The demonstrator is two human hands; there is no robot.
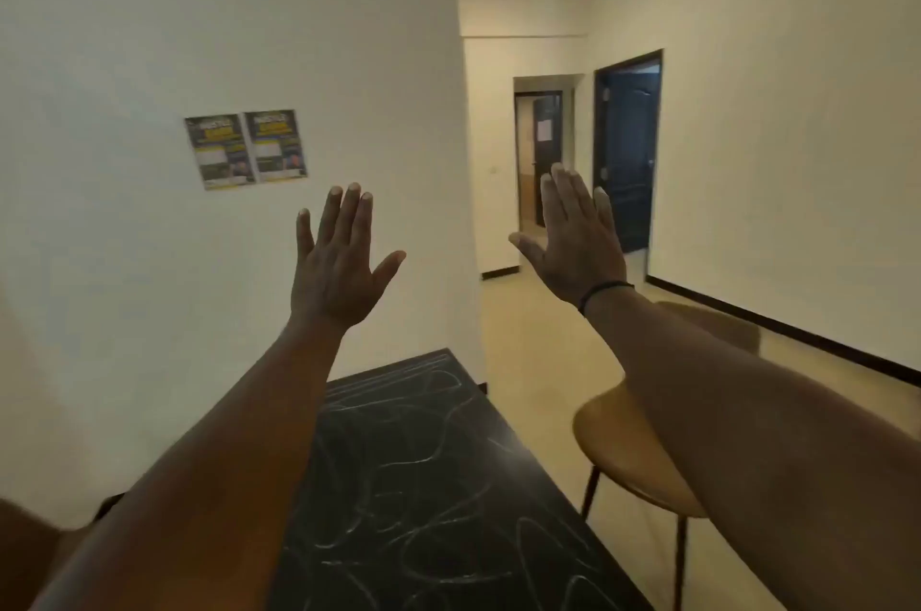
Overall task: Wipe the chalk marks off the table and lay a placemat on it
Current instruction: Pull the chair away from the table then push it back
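A black table (428,486) stands against the white wall, low in the middle of the view. White chalk marks (438,451) loop in scribbles across most of its top. Both my arms are stretched forward, well above the table. My left hand (339,266) is raised with its back to me, fingers straight and spread, holding nothing. To its right, my right hand (578,241) is up the same way, empty, with a dark band at the wrist. I see no cloth and no placemat.
A tan wooden chair (613,451) with thin dark legs stands right of the table, partly behind my right forearm. Two posters (246,147) hang on the left wall. A tiled hallway runs ahead to a dark door (630,157) and another doorway (540,152).
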